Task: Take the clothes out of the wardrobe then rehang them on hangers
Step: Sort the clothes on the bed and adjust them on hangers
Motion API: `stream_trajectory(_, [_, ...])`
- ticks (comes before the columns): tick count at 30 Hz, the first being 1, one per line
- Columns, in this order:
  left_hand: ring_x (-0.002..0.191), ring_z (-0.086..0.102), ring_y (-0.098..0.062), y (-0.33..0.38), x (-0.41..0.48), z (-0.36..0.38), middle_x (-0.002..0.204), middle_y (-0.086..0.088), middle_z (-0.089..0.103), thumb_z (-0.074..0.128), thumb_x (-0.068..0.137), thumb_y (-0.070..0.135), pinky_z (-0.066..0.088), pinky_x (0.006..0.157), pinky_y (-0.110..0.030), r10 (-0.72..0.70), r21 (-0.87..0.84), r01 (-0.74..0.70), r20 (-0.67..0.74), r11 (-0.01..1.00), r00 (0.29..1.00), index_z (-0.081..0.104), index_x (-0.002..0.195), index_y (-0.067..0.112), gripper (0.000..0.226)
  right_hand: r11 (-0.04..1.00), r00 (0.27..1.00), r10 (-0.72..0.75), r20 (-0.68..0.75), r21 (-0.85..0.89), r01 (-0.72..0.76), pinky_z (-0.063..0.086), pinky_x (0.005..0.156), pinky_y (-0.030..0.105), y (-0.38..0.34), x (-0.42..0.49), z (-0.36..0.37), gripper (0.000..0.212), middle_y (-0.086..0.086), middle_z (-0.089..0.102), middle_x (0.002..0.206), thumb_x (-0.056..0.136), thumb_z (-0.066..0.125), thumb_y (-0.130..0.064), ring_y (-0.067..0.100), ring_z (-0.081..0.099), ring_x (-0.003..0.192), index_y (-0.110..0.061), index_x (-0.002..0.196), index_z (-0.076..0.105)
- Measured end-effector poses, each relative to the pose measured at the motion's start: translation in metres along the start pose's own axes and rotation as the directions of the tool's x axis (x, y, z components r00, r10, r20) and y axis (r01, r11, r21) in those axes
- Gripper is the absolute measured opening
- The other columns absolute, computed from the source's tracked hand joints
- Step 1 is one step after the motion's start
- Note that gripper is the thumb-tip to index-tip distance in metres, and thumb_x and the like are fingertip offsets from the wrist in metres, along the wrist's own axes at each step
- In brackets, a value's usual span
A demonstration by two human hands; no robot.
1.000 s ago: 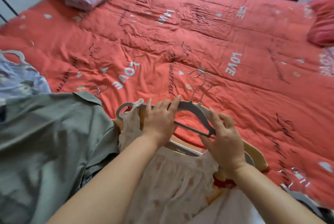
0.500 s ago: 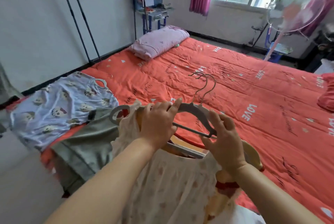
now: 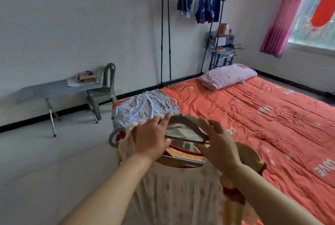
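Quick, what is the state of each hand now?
Left hand: holds the grey plastic hangers by their left shoulder.
Right hand: pinches the right end of these hangers.

Bare forearms point(image 3: 116, 183), bare left hand point(image 3: 152, 138), bare right hand point(image 3: 220, 145)

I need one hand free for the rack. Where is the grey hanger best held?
Pinch the grey hanger at its neck, just below the hooks, coming from above with the right hand. The hooks stand upright there and the cream garment hangs beneath, so the load should balance.
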State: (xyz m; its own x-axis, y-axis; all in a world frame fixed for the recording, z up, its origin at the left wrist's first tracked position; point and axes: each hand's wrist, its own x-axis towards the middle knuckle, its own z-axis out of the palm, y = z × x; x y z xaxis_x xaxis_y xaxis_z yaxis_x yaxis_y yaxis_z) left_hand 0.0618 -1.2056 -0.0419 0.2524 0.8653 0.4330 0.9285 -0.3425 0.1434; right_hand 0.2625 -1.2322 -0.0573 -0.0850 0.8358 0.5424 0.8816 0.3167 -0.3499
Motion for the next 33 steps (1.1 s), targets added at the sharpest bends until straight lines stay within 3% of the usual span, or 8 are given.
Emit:
stream_trajectory(4, [0.116, 0.047, -0.015, -0.066, -0.009, -0.027, 0.134, 0.002, 0.045, 0.058, 0.085, 0.044, 0.039, 0.101, -0.032, -0.091, 0.001, 0.091, -0.056, 0.996, 0.994, 0.013, 0.149, 0.029, 0.080, 0.993, 0.994, -0.112, 0.018, -0.037, 0.113, 0.053, 0.066, 0.037, -0.063, 0.035, 0.026, 0.077, 0.010, 0.062, 0.106, 0.052, 0.089, -0.025, 0.033, 0.065, 0.082, -0.017, 0.123, 0.059])
stream_trajectory(9, [0.121, 0.045, -0.016, -0.161, 0.005, -0.054, 0.137, 0.000, 0.045, 0.059, 0.085, 0.041, 0.036, 0.104, -0.034, -0.158, -0.026, 0.156, -0.097, 0.987, 0.983, 0.013, 0.148, 0.029, 0.079, 0.982, 0.983, -0.181, 0.032, -0.046, 0.182, 0.050, 0.076, 0.039, -0.137, 0.095, 0.071, 0.072, 0.009, 0.058, 0.117, 0.065, 0.083, -0.025, 0.031, 0.062, 0.094, -0.018, 0.130, 0.053])
stream_trajectory(14, [0.109, 0.050, -0.016, -0.258, 0.042, -0.078, 0.125, 0.000, 0.051, 0.060, 0.084, 0.039, 0.042, 0.093, -0.031, -0.143, -0.054, 0.137, -0.126, 0.989, 0.982, 0.019, 0.148, 0.027, 0.077, 0.980, 0.981, -0.196, 0.005, -0.029, 0.196, 0.049, 0.078, 0.040, -0.199, 0.161, 0.122, 0.073, 0.009, 0.055, 0.122, 0.069, 0.081, -0.027, 0.031, 0.059, 0.099, -0.020, 0.134, 0.049])
stream_trajectory(17, [0.108, 0.052, -0.017, -0.303, 0.066, -0.085, 0.125, -0.002, 0.053, 0.062, 0.084, 0.038, 0.045, 0.093, -0.033, -0.118, -0.040, 0.113, -0.142, 0.993, 0.983, 0.020, 0.147, 0.026, 0.077, 0.983, 0.982, -0.184, -0.033, -0.022, 0.183, 0.050, 0.075, 0.040, -0.227, 0.192, 0.148, 0.074, 0.011, 0.056, 0.118, 0.066, 0.083, -0.023, 0.032, 0.060, 0.094, -0.016, 0.133, 0.050])
stream_trajectory(22, [0.111, 0.052, -0.019, -0.353, 0.106, -0.085, 0.127, -0.004, 0.053, 0.064, 0.084, 0.036, 0.043, 0.094, -0.034, -0.053, 0.004, 0.054, -0.143, 0.999, 0.988, 0.020, 0.148, 0.025, 0.078, 0.992, 0.989, -0.129, -0.068, -0.026, 0.127, 0.044, 0.069, 0.030, -0.247, 0.230, 0.184, 0.073, 0.010, 0.055, 0.118, 0.068, 0.082, -0.025, 0.027, 0.059, 0.092, -0.017, 0.133, 0.049])
stream_trajectory(33, [0.118, 0.047, -0.018, -0.440, 0.231, -0.038, 0.131, -0.002, 0.050, 0.062, 0.086, 0.036, 0.034, 0.098, -0.031, 0.051, 0.124, -0.031, -0.154, 0.992, 0.987, 0.018, 0.148, 0.028, 0.076, 0.998, 0.988, -0.067, -0.140, 0.009, 0.069, 0.039, 0.057, 0.024, -0.233, 0.339, 0.281, 0.071, 0.012, 0.059, 0.107, 0.063, 0.085, -0.024, 0.023, 0.059, 0.076, -0.014, 0.127, 0.054])
